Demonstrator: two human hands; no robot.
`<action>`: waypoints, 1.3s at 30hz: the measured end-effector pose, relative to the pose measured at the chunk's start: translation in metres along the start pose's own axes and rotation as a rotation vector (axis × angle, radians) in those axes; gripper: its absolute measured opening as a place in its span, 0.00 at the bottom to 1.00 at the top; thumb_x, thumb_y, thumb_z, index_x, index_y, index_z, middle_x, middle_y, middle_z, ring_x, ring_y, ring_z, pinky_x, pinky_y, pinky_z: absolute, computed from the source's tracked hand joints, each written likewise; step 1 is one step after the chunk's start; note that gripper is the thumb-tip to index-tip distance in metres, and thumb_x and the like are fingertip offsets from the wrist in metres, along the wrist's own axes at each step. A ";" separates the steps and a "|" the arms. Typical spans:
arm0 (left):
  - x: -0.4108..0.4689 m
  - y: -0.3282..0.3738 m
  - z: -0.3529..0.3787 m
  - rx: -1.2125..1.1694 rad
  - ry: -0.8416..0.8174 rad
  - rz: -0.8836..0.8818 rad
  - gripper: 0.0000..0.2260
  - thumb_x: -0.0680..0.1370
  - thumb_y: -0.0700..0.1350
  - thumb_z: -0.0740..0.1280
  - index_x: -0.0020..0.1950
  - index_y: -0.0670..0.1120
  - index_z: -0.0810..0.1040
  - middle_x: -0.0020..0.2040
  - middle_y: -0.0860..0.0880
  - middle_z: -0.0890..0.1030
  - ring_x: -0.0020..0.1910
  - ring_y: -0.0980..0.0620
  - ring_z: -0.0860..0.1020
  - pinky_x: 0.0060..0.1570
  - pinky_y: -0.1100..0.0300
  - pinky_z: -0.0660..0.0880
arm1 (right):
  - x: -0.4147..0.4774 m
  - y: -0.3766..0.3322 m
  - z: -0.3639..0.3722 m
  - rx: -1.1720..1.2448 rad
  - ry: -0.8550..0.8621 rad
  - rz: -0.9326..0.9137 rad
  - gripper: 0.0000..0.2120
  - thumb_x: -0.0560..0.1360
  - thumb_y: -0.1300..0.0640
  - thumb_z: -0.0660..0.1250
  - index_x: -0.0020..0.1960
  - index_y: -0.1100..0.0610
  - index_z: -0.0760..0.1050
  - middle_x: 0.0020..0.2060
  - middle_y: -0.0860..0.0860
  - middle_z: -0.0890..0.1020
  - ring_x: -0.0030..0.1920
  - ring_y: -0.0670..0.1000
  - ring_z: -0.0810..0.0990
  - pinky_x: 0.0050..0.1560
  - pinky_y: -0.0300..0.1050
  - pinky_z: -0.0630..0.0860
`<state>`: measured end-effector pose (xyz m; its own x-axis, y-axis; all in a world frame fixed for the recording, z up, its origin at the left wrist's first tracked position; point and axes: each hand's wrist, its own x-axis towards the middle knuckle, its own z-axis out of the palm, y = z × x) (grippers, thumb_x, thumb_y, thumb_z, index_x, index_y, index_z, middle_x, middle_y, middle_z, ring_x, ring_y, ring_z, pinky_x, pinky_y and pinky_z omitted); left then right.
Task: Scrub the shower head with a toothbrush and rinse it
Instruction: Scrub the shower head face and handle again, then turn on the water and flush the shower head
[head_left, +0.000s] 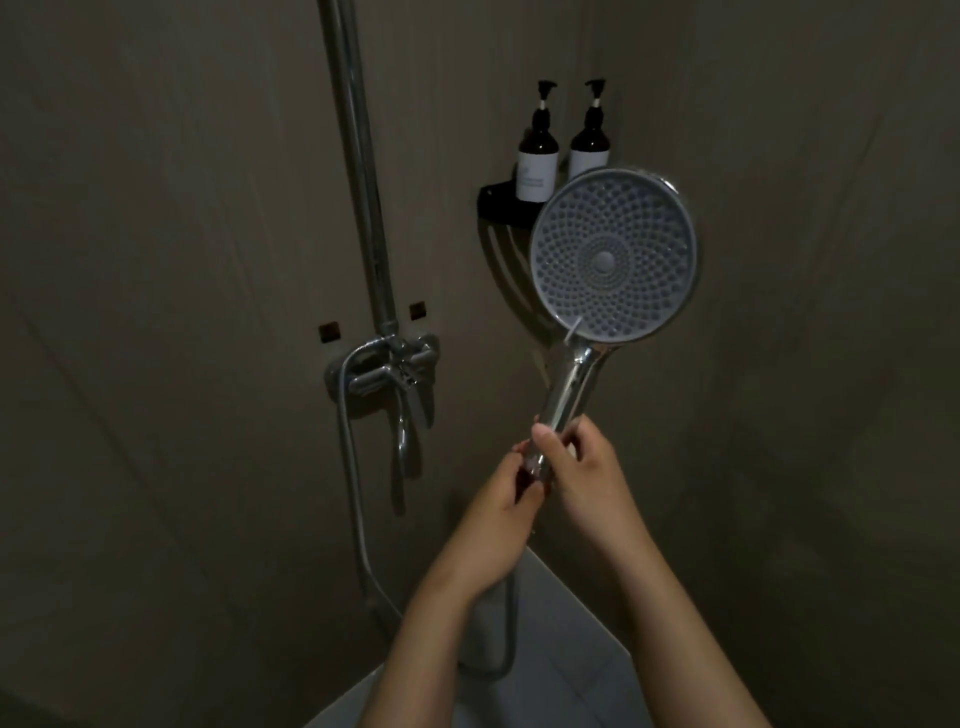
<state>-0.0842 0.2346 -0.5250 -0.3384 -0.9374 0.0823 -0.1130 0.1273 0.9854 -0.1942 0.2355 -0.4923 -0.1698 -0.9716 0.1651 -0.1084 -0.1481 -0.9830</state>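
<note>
My left hand (493, 519) and right hand (582, 483) are bare. Both forearms (675, 613) are bare too, and the right thumbnail (543, 431) is short and plain.

Head-worn wide-angle camera faces forward and down, near the shower wall (208, 260).

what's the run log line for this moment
shower head: held up, face toward camera | left hand: grips handle end | right hand: grips handle | toothbrush: not clearly seen

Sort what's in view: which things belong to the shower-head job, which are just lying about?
Job: shower head, left hand and right hand gripping its handle, hose, tap. No toothbrush shows.
Lying about: two bottles, shelf, pipe.
</note>
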 end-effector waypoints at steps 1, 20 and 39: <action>0.010 0.000 -0.008 -0.001 -0.020 -0.005 0.18 0.81 0.39 0.58 0.70 0.53 0.66 0.60 0.61 0.75 0.60 0.70 0.71 0.57 0.76 0.67 | 0.009 0.003 0.004 -0.019 0.018 0.002 0.10 0.77 0.58 0.64 0.38 0.56 0.69 0.28 0.46 0.76 0.26 0.33 0.73 0.28 0.25 0.66; 0.165 -0.039 -0.172 -0.780 0.284 -0.375 0.16 0.80 0.42 0.60 0.66 0.38 0.67 0.59 0.36 0.77 0.55 0.43 0.79 0.59 0.52 0.73 | 0.150 0.054 0.105 0.162 0.040 0.090 0.05 0.76 0.66 0.64 0.49 0.59 0.74 0.40 0.52 0.80 0.41 0.47 0.79 0.45 0.33 0.76; 0.185 -0.060 -0.194 -1.669 0.072 -0.303 0.16 0.78 0.34 0.55 0.62 0.28 0.70 0.62 0.31 0.75 0.62 0.37 0.75 0.57 0.44 0.72 | 0.160 0.072 0.109 0.398 0.043 0.276 0.02 0.76 0.63 0.64 0.45 0.59 0.75 0.33 0.50 0.82 0.37 0.52 0.85 0.35 0.39 0.79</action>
<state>0.0418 -0.0093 -0.5404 -0.4457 -0.8798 -0.1650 0.8889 -0.4568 0.0344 -0.1224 0.0492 -0.5450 -0.1806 -0.9773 -0.1111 0.3276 0.0468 -0.9437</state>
